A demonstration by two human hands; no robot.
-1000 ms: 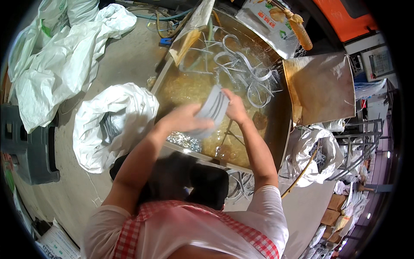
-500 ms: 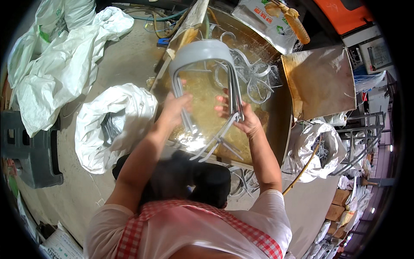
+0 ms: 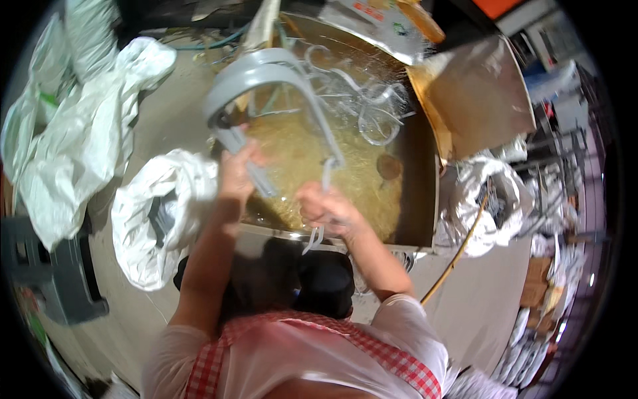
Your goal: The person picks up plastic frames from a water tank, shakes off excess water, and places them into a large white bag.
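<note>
My left hand [image 3: 239, 171] is closed round the lower ends of several nested, U-shaped grey plastic bands [image 3: 266, 66]. Their wide curve points away from me, above a tank [image 3: 420, 193] of yellowish water. My right hand [image 3: 330, 209] makes a fist on a thin grey plastic strip [image 3: 326, 174], which hangs from the bands' right end. The strip's looped tail shows below that fist, over the tank's near edge. Motion blurs both hands a little. Tangled grey plastic offcuts [image 3: 379, 133] lie at the far right in the tank.
On the left stand an open white sack [image 3: 193, 179] with grey pieces inside and a dark plastic stool [image 3: 53, 272]. Large white sacks [image 3: 93, 139] lie beyond. To the right are a brownish board [image 3: 475, 100], another open sack [image 3: 468, 226] and a thin stick [image 3: 458, 249].
The bands have moved left and tilted. My right hand has left their right legs and closed on the thin strip, nearer the middle. The whole view has shifted slightly.
</note>
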